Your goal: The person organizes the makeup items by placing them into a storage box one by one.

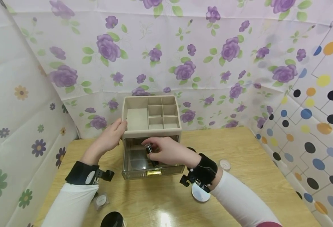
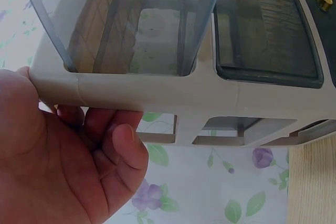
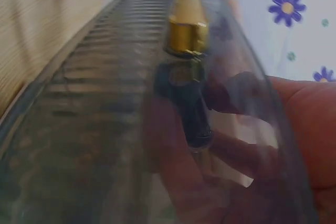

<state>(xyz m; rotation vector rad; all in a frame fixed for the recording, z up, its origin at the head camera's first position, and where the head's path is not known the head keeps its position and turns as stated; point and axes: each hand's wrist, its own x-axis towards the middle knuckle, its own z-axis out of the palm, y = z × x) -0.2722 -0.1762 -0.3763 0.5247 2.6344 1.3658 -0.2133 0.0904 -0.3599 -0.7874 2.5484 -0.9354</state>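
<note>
A beige desktop organizer [image 1: 151,133] with a divided top tray stands against the back cloth. Its see-through upper drawer [image 1: 166,171] is pulled out, showing a gold handle [image 3: 188,24] on the front. My left hand [image 1: 109,137] grips the organizer's left side, and in the left wrist view its fingers curl under the beige frame [image 2: 105,92]. Inside the drawer's outline, my right hand [image 1: 170,151] pinches a small black bottle [image 1: 148,149] between thumb and fingers. Through the clear drawer front, the right wrist view shows the dark bottle [image 3: 195,121] tilted among the fingers.
On the wooden table [image 1: 155,205], a round pale container [image 1: 225,165] and a shiny disc [image 1: 200,193] lie near my right forearm. A small clear case [image 1: 101,200] and a black-lidded jar [image 1: 112,219] stand at the front left. Patterned cloths surround the table.
</note>
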